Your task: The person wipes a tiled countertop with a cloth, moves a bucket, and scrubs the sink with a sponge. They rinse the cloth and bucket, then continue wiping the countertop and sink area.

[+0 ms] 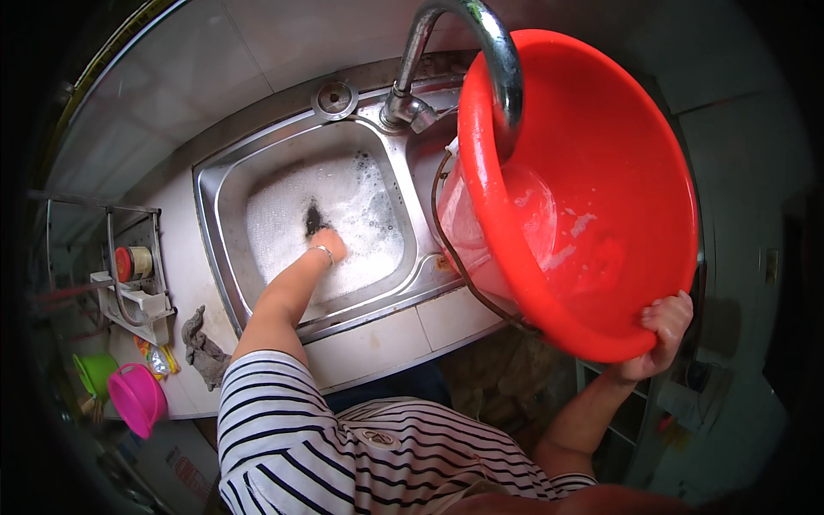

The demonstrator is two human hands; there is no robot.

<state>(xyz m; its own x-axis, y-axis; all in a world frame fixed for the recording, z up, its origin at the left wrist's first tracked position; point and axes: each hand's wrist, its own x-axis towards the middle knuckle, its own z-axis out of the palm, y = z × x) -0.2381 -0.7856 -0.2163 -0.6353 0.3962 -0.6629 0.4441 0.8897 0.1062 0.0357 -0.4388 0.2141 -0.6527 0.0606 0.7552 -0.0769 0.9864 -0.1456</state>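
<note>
Wrist-deep in white suds, my left hand [330,242] reaches into the left bowl of a stainless steel double sink [219,199]. Its fingers are hidden by the foam [283,219], and a dark gap in the suds shows just beyond them. My right hand [666,331] grips the lower right rim of a large red plastic basin [599,193], which tilts with its inside facing me. Wet streaks and bits of foam cling to the basin's inner wall. A clear bucket [467,222] with a wire handle [450,248] is partly hidden behind the basin's left rim.
A curved chrome faucet [479,19] arches over the basin's left rim. A sink strainer [335,100] lies on the back ledge. On the counter at left are a grey rag [205,354], a metal rack [135,212] with a jar [133,264], a pink tub [137,399] and a green tub [92,373].
</note>
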